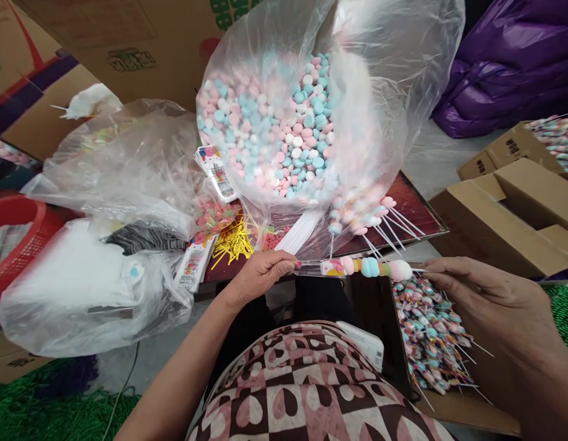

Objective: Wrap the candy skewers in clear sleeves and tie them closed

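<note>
My left hand [260, 274] pinches the open end of a clear narrow wrapper. Inside the wrapper lies a marshmallow skewer [369, 267] with pink, blue and white pieces. My right hand [477, 291] grips the skewer's thin stick at its right end. The skewer is held level above my lap, between both hands. Just behind it lies a small pile of unwrapped skewers [361, 217] on a dark red tray [419, 211]. A big clear bag of pink, blue and white marshmallows [284, 131] stands behind that.
A cardboard box of wrapped skewers [428, 334] sits below my right hand. Yellow twist ties [233, 242], white sticks [302, 233] and label cards [217, 171] lie on the tray. Crumpled plastic bags [95, 282], a red basket [17, 236], open cartons [504, 214] and a purple bag [508, 67] surround me.
</note>
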`<state>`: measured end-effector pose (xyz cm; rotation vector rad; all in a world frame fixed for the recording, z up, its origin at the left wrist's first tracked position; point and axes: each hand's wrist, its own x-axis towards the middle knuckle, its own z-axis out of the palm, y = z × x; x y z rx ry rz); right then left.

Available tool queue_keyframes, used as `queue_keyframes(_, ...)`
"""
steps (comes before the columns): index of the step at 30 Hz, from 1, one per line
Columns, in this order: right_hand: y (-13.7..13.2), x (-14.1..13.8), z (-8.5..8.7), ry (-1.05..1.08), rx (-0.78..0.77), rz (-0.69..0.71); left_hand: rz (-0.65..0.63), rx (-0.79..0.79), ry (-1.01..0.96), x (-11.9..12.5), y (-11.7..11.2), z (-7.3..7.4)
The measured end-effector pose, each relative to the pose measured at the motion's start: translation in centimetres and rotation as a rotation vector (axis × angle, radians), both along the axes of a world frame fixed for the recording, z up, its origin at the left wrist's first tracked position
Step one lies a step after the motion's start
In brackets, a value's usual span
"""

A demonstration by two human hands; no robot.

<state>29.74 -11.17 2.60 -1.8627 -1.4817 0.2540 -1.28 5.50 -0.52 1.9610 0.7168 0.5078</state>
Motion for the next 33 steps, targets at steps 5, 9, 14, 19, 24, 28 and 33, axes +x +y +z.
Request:
queue_keyframes(5, -0.2, 0.0, -0.1, -0.051, 0.02, -0.01, -0.03, 0.044, 0.033, 0.3, -0.1, 0.5)
queue_keyframes(9, -0.2, 0.2, -0.9, -0.106, 0.022, 0.053, -0.022, 0.057, 0.031, 0.3, -0.1, 0.5)
queue_keyframes(14, 0.0, 0.1, -2.1, -0.183, 0.072, 0.178, -0.04, 0.055, 0.046, 0.4, -0.2, 0.3)
queue_keyframes(19, 0.1, -0.4, -2.4, -0.167, 0.035, 0.242, -0.063, 0.048, 0.043, 0.5, -0.2, 0.3)
queue_keyframes(24, -0.1, -0.9, -3.2, 0.037, -0.056, 0.188, -0.082, 0.087, 0.046, 0.6, -0.4, 0.1)
queue_keyframes(28, 0.0, -1.6, -4.1, 0.134, -0.121, 0.13, -0.111, 0.102, 0.037, 0.6, -0.5, 0.0)
queue_keyframes(33, 0.6, -3.0, -4.0, 0.237, -0.033, 0.165, -0.121, 0.118, 0.079, 0.6, -0.6, 0.1)
